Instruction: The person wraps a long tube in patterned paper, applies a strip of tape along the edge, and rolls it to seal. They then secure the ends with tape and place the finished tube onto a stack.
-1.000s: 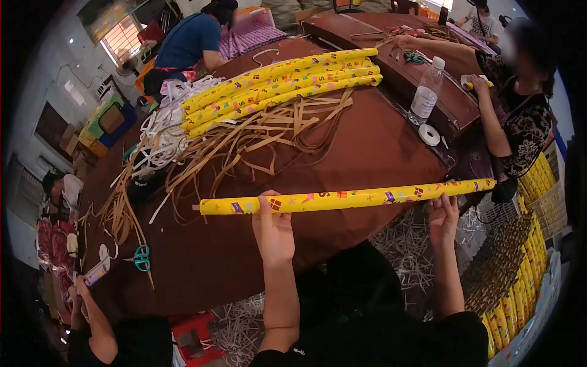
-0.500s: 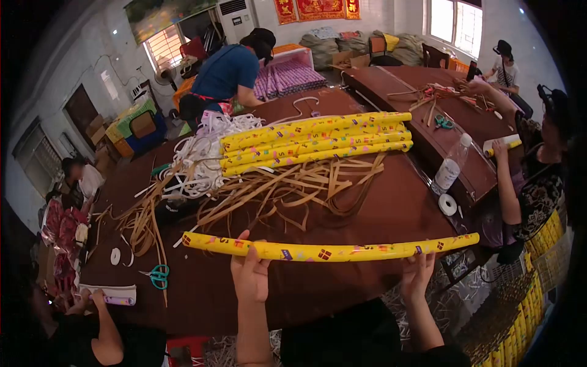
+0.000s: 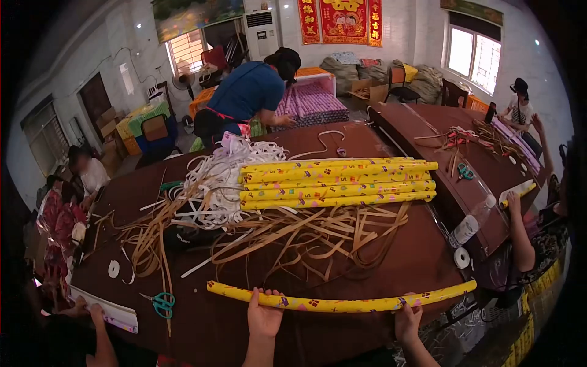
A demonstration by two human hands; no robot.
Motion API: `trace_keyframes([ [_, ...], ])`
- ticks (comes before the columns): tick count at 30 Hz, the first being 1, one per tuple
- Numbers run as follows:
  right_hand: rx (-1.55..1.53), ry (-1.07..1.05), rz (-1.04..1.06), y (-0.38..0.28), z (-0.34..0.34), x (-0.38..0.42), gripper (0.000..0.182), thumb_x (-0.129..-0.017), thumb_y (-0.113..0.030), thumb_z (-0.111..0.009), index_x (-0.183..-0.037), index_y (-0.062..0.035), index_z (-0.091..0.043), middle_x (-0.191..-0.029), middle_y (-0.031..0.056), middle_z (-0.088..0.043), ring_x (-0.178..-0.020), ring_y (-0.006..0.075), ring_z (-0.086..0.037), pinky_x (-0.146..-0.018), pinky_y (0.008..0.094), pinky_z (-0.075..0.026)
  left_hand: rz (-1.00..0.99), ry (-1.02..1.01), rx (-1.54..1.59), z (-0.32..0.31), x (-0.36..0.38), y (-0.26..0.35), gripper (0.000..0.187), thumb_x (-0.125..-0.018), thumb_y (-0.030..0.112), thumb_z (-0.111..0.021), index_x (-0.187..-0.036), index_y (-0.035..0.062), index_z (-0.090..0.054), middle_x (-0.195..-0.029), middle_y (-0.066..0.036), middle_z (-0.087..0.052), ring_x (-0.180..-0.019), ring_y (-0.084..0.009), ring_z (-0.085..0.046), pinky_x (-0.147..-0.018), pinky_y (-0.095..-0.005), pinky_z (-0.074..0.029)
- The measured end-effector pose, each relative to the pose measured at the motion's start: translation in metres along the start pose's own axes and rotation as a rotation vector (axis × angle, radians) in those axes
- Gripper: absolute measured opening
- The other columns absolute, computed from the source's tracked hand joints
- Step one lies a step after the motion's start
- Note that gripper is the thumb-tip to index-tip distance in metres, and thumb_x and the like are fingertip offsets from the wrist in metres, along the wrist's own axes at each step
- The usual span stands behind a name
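Head | yellow roll (image 3: pixel 342 305) | long axis left-right | near-parallel to stacked rolls (image 3: pixel 339 185)

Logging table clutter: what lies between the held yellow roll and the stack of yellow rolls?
In the head view, a tangle of brown strips lies between the held roll and the stack, with mostly bare table nearer the roll.

The yellow roll (image 3: pixel 342 304) turned; co-worker's hand (image 3: pixel 538 123) drawn back from strips (image 3: pixel 454 139)

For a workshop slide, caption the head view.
Left fingers and right fingers hold a patterned yellow roll, with tangled brown strips and stacked yellow rolls on the table.
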State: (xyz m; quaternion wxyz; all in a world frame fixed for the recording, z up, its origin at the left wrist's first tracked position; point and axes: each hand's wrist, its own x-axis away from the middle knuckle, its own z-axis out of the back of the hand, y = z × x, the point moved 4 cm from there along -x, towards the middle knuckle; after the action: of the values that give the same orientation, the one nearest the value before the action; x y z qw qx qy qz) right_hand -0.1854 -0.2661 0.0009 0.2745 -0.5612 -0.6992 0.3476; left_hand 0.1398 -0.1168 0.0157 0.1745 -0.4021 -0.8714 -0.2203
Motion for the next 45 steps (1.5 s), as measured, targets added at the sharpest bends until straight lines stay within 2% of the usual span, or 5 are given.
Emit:
trace_keyframes([
  [7,0.176,0.005,0.017,0.007,0.01,0.002,0.05,-0.085,-0.013,-0.071,-0.125,0.0018,-0.046,-0.104,0.0075,-0.056,-0.094,0.0145,-0.058,-0.088,0.0286,-0.047,-0.004,-0.069,0.012,0.012,-0.011,0.005,0.025,-0.1,0.031,-0.051,-0.089,0.0086,-0.053,-0.082,-0.006,-0.054,-0.085,-0.0247,-0.054,-0.092,-0.0445,-0.046],
  [18,0.013,-0.111,0.078,0.003,0.004,-0.004,0.035,-0.096,-0.019,-0.061,-0.125,-0.0033,-0.05,-0.103,0.0052,-0.06,-0.094,0.0138,-0.058,-0.077,0.0307,-0.05,0.037,-0.415,-0.061,-0.007,0.006,0.008,0.065,-0.096,0.062,-0.037,-0.126,0.0068,-0.053,-0.123,-0.013,-0.059,-0.119,-0.0302,-0.052,-0.104,-0.0501,-0.04],
  [35,-0.415,-0.123,0.043,0.003,0.016,-0.007,0.029,-0.097,-0.028,-0.059,-0.116,-0.0064,-0.057,-0.098,-0.0006,-0.057,-0.083,0.0098,-0.051,-0.081,0.0259,-0.043,-0.03,-0.484,-0.459,-0.002,-0.017,-0.007,0.04,-0.1,0.046,-0.044,-0.115,0.009,-0.05,-0.122,-0.013,-0.059,-0.119,-0.0292,-0.054,-0.1,-0.0453,-0.047],
  [42,-0.461,-0.134,0.003,0.006,0.017,-0.009,0.031,-0.097,-0.027,-0.059,-0.118,-0.0046,-0.057,-0.098,-0.0009,-0.058,-0.084,0.0096,-0.053,-0.078,0.0255,-0.045,-0.041,-0.556,-0.28,-0.004,-0.012,-0.002,0.049,-0.1,0.053,-0.039,-0.116,0.0095,-0.055,-0.123,-0.013,-0.058,-0.118,-0.0306,-0.053,-0.103,-0.0495,-0.041],
  [45,-0.406,-0.166,0.0,0.005,0.015,-0.008,0.037,-0.098,-0.027,-0.058,-0.126,-0.003,-0.054,-0.1,-0.0004,-0.059,-0.086,0.0095,-0.054,-0.08,0.025,-0.046,0.031,-0.583,-0.186,-0.001,-0.011,0.001,0.072,-0.094,0.069,-0.028,-0.122,0.0088,-0.055,-0.124,-0.011,-0.057,-0.12,-0.0323,-0.051,-0.105,-0.0545,-0.035],
])
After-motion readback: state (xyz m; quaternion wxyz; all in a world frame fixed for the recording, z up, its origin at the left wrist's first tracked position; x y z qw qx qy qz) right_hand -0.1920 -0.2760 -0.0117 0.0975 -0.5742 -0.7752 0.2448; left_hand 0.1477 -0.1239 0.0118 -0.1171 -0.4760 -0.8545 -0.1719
